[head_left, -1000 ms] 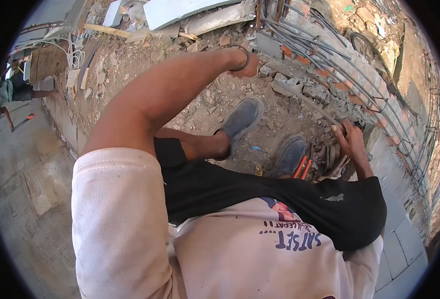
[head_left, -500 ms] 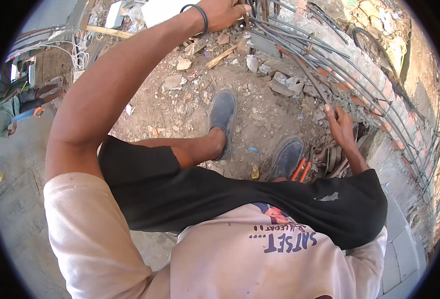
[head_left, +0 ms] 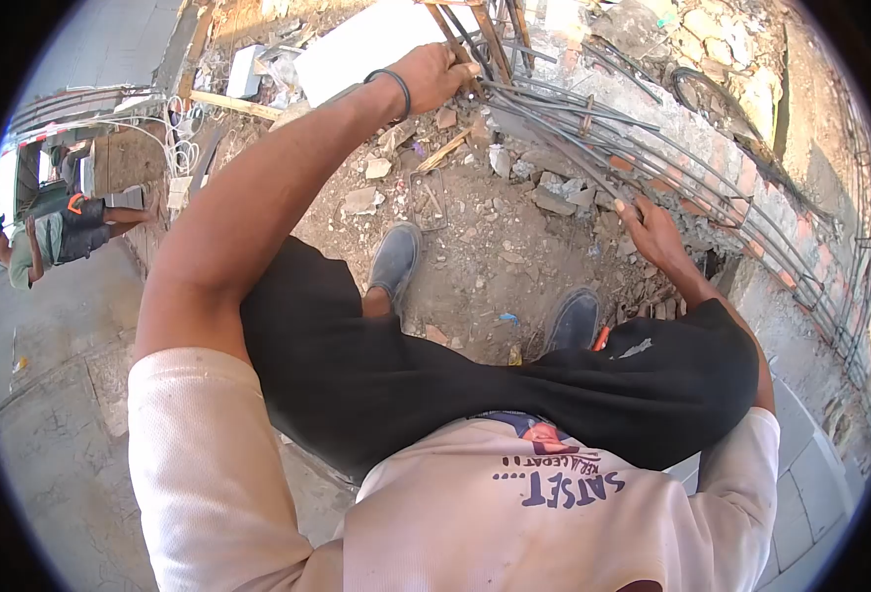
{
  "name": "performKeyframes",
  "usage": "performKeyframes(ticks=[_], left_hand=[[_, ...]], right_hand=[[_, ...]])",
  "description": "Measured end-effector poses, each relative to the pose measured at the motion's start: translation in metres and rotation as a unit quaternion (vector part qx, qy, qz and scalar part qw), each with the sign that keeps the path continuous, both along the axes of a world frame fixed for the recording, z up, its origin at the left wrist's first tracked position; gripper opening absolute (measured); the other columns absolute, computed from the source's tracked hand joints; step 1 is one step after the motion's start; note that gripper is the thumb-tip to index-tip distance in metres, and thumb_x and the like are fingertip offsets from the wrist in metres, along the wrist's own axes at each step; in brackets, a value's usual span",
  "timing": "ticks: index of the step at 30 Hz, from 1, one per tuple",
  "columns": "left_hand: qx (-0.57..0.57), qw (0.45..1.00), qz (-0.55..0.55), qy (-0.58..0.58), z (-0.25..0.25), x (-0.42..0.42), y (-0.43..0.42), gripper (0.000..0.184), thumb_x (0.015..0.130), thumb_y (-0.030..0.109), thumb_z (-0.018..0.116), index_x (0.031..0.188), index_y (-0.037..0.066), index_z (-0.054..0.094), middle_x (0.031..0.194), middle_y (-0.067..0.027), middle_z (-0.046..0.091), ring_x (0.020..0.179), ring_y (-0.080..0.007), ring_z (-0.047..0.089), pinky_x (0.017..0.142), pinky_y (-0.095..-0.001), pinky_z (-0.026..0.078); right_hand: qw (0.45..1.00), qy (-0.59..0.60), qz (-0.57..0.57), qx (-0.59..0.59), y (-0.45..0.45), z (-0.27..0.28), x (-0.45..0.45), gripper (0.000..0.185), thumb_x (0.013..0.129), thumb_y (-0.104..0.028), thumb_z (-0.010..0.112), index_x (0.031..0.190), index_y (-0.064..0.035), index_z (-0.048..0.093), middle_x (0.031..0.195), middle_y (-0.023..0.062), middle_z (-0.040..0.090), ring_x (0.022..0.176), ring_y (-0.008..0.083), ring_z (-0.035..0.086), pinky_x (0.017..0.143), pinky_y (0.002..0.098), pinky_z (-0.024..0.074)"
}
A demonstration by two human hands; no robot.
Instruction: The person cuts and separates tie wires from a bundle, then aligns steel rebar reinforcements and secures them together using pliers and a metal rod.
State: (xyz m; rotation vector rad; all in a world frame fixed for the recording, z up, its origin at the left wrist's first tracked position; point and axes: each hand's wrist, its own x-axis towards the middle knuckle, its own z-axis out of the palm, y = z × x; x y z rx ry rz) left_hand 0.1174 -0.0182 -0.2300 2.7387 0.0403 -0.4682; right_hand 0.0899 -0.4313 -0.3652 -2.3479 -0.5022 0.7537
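My left hand (head_left: 434, 77) is closed at the top, on a steel bar where rusty upright bars (head_left: 495, 47) meet a bundle of rebar (head_left: 643, 148). The fingers partly hide exactly where they grip. Lower and to the right, my right hand (head_left: 653, 235) pinches the near end of a long thin steel rod (head_left: 579, 170), thumb stretched along it. This rod slants up beside the bundle, toward my left hand. Behind the bundle runs a low broken wall (head_left: 717, 163) of brick and concrete.
Rubble and dirt (head_left: 475, 266) lie around my two dark shoes (head_left: 396, 261). An orange tool handle (head_left: 602, 338) shows by my right shoe. At left, another person (head_left: 71, 232) is on the concrete floor (head_left: 61, 345). A white board (head_left: 357, 44) and a wooden strip (head_left: 233, 104) lie at the top.
My left hand has come lower in view, and my right hand has shifted slightly left, still on the rod. My legs have moved, covering more of the orange handles. The other person is more upright.
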Motion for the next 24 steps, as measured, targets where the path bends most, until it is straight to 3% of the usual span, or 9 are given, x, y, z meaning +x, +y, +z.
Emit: performKeyframes(ticks=[5, 7, 9, 11, 12, 15, 16, 20, 24], left_hand=[[-0.023, 0.999, -0.034, 0.009, 0.008, -0.001, 0.0, 0.04, 0.1, 0.038, 0.054, 0.109, 0.001, 0.067, 0.07, -0.0079, 0.06, 0.066, -0.0197, 0.056, 0.067, -0.0377, 0.048], [-0.003, 0.991, -0.113, 0.074, 0.022, 0.008, 0.003, 0.042, 0.1, 0.04, 0.053, 0.112, 0.002, 0.067, 0.072, -0.0111, 0.063, 0.069, -0.0219, 0.06, 0.071, -0.0394, 0.049], [-0.015, 0.99, -0.134, 0.047, 0.005, 0.017, 0.017, 0.044, 0.1, 0.041, 0.052, 0.118, 0.005, 0.067, 0.083, -0.0147, 0.069, 0.078, -0.0243, 0.065, 0.078, -0.041, 0.051], [-0.115, 0.985, -0.127, 0.021, 0.002, 0.014, 0.022, 0.048, 0.097, 0.044, 0.054, 0.111, 0.0, 0.07, 0.089, -0.0175, 0.071, 0.086, -0.03, 0.068, 0.084, -0.0413, 0.051], [-0.125, 0.984, -0.128, -0.004, -0.002, 0.01, 0.025, 0.049, 0.096, 0.043, 0.056, 0.118, 0.0, 0.067, 0.099, -0.0186, 0.071, 0.092, -0.0299, 0.068, 0.088, -0.041, 0.05], [-0.163, 0.965, -0.202, -0.03, -0.014, 0.017, 0.043, 0.046, 0.1, 0.043, 0.053, 0.123, 0.005, 0.066, 0.106, -0.0166, 0.071, 0.1, -0.0262, 0.067, 0.091, -0.039, 0.05], [-0.15, 0.967, -0.196, 0.061, 0.009, 0.016, 0.039, 0.046, 0.1, 0.043, 0.052, 0.122, 0.005, 0.066, 0.109, -0.0181, 0.07, 0.107, -0.0263, 0.066, 0.095, -0.0368, 0.05], [-0.274, 0.941, -0.192, -0.036, -0.013, 0.018, 0.043, 0.045, 0.1, 0.044, 0.052, 0.116, 0.006, 0.069, 0.095, -0.0112, 0.07, 0.09, -0.021, 0.065, 0.086, -0.0363, 0.05], [-0.249, 0.934, -0.245, 0.075, -0.002, 0.037, 0.049, 0.047, 0.098, 0.047, 0.055, 0.113, 0.005, 0.071, 0.103, -0.0114, 0.071, 0.099, -0.021, 0.064, 0.093, -0.037, 0.048]], right_hand=[[0.999, -0.01, 0.015, -0.035, -0.005, 0.016, -0.002, 0.056, 0.096, -0.051, 0.054, 0.091, 0.0043, 0.057, 0.073, 0.027, 0.057, 0.07, 0.0433, 0.055, 0.067, 0.0501, 0.0415], [0.997, -0.027, 0.035, -0.06, 0.002, 0.027, -0.008, 0.055, 0.096, -0.05, 0.054, 0.087, 0.0045, 0.055, 0.071, 0.0262, 0.056, 0.067, 0.043, 0.052, 0.066, 0.0498, 0.0404], [0.996, -0.066, 0.016, -0.05, 0.017, 0.035, -0.019, 0.055, 0.095, -0.05, 0.055, 0.085, 0.0041, 0.053, 0.07, 0.026, 0.054, 0.066, 0.0429, 0.05, 0.065, 0.0492, 0.0399], [0.997, -0.022, -0.002, -0.08, 0.038, 0.05, -0.03, 0.055, 0.095, -0.051, 0.055, 0.085, 0.0035, 0.053, 0.071, 0.0258, 0.055, 0.066, 0.0426, 0.05, 0.065, 0.0493, 0.0399], [0.996, -0.026, -0.016, -0.089, 0.045, 0.046, -0.033, 0.056, 0.095, -0.052, 0.055, 0.086, 0.0034, 0.054, 0.072, 0.0265, 0.056, 0.067, 0.043, 0.051, 0.066, 0.0495, 0.0404], [0.992, -0.013, -0.079, -0.099, 0.065, 0.049, -0.048, 0.056, 0.096, -0.051, 0.054, 0.087, 0.0038, 0.055, 0.073, 0.0269, 0.057, 0.068, 0.0442, 0.053, 0.066, 0.0498, 0.041], [0.99, -0.013, -0.074, -0.119, 0.069, 0.054, -0.052, 0.056, 0.096, -0.051, 0.053, 0.088, 0.0042, 0.055, 0.073, 0.0272, 0.057, 0.07, 0.0449, 0.054, 0.067, 0.05, 0.0414], [0.979, 0.008, -0.128, -0.156, 0.085, 0.068, -0.077, 0.056, 0.097, -0.052, 0.053, 0.089, 0.0037, 0.057, 0.073, 0.0285, 0.057, 0.071, 0.0466, 0.056, 0.067, 0.0516, 0.0417], [0.973, 0.001, -0.125, -0.192, 0.101, 0.089, -0.094, 0.053, 0.097, -0.05, 0.053, 0.09, 0.0021, 0.058, 0.073, 0.0272, 0.058, 0.076, 0.0465, 0.061, 0.069, 0.0529, 0.043]])
